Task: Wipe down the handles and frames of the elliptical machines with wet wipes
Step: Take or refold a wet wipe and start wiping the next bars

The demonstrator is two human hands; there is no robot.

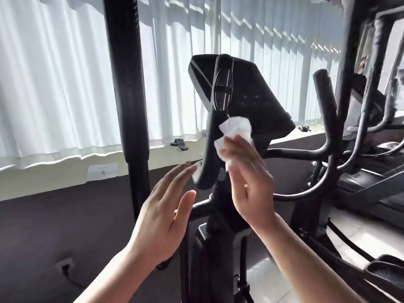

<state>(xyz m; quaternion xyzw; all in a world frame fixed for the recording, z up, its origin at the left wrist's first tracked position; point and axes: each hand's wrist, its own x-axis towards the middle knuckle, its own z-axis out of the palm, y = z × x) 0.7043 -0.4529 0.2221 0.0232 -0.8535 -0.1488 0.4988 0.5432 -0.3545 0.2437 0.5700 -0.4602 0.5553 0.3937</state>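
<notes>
Window ledge (65, 162), perhaps tiled floor (360, 235)

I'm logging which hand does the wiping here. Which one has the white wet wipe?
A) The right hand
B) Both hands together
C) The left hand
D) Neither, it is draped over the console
A: the right hand pinches the crumpled wet wipe against the black handle, while the left hand is flat and open beside it, holding nothing.
</notes>
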